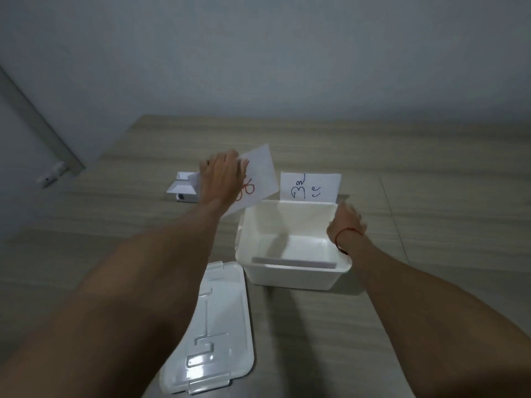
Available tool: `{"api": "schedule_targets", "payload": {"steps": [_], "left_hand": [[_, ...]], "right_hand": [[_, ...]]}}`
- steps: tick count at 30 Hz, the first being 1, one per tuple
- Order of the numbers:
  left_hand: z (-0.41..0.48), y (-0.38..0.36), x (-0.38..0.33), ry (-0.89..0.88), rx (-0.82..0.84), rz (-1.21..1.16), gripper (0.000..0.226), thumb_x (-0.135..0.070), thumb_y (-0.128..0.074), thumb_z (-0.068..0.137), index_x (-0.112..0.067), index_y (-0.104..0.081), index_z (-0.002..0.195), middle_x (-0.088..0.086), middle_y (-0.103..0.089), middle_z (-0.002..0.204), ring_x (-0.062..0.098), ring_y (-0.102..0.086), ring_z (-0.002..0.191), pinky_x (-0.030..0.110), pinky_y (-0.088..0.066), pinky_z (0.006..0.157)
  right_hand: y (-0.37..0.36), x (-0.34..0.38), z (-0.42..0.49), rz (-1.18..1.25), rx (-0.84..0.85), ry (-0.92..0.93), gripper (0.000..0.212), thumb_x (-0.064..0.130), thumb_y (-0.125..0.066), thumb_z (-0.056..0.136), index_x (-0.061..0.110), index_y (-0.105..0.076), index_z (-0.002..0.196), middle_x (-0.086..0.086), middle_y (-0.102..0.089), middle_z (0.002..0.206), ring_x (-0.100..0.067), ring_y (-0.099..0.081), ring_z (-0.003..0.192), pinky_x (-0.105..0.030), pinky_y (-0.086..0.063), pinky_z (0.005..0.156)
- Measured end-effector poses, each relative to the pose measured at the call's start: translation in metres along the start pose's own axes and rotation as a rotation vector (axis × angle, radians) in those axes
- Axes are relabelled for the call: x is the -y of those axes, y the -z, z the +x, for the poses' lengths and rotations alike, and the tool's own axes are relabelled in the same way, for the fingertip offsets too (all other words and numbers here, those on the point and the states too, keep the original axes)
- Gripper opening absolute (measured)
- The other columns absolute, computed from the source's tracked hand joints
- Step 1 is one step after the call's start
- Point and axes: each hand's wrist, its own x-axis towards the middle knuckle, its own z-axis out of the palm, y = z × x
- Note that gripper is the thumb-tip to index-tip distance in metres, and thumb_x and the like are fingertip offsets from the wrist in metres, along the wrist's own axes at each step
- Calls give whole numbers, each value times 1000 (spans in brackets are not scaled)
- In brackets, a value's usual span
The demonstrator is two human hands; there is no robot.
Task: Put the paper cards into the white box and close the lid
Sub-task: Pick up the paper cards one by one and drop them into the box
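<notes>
So right now my left hand (pixel 221 179) is pinching a paper card with red writing (pixel 255 179), holding it tilted in the air just past the far-left corner of the white box (pixel 290 275). The box sits open on the desk (pixel 431 168) in front of me, and there's what looks like one card already lying flat along its near wall (pixel 293 262), though it's pale on pale so I wouldn't swear to it. A second card with blue writing (pixel 310 186) is standing up right behind the far wall of the box, and I honestly can't tell if it's leaning on the box or just propped behind it. My right hand (pixel 346 222) is over the right rim of the box, maybe steadying it, but it's blurry, so I can't tell whether it's gripping anything or just loose. The lid (pixel 212 334) is lying flat on the desk to the near left of the box, totally off. There's also a small white holder thing (pixel 184 189) further back on the left. So I'd say I'm mid card-loading: next up is bringing the red card over the opening and dropping it in flat, then grabbing the blue one, and only after that the lid.
</notes>
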Motion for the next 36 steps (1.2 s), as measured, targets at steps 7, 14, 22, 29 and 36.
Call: {"api": "schedule_targets", "payload": {"steps": [7, 14, 22, 29, 36], "left_hand": [[-43, -19, -56, -171, 29, -108, 37, -43, -34, 99, -14, -57, 104, 8, -66, 103, 26, -57, 97, 36, -33, 89], [-69, -39, -82, -315, -18, -90, 39, -43, -38, 96, -13, -60, 87, 6, -68, 85, 29, -57, 86, 35, -30, 82], [-101, -58, -83, -235, 56, -149, 38, -43, -37, 97, -13, -59, 90, 4, -68, 90, 28, -56, 89, 38, -33, 82], [-135, -70, -61, -185, 315, -154, 41, -46, -36, 98, -13, -57, 87, 7, -67, 89, 29, -58, 86, 38, -38, 83], [-130, -59, -44, 57, 345, -339, 57, -53, -34, 95, -13, -57, 63, 7, -62, 69, 27, -59, 70, 36, -47, 70]], "right_hand": [[-2, -33, -30, 265, 108, -66, 44, 8, -51, 89, 7, -46, 133, -22, -53, 134, -37, -54, 121, -39, -45, 99], [-6, -39, -39, 347, 32, -93, 37, 11, -49, 96, 7, -49, 132, -21, -55, 133, -37, -54, 121, -37, -44, 98], [-5, -42, -45, 380, 24, -104, 33, 13, -52, 95, 5, -52, 127, -19, -56, 133, -36, -54, 122, -35, -44, 98], [-5, -39, -45, 372, 18, -145, 35, 14, -53, 94, 2, -53, 127, -20, -54, 135, -38, -52, 124, -37, -44, 101], [-3, -34, -44, 358, 24, -201, 35, 11, -53, 93, 1, -54, 126, -20, -55, 135, -37, -54, 123, -36, -45, 100]]}}
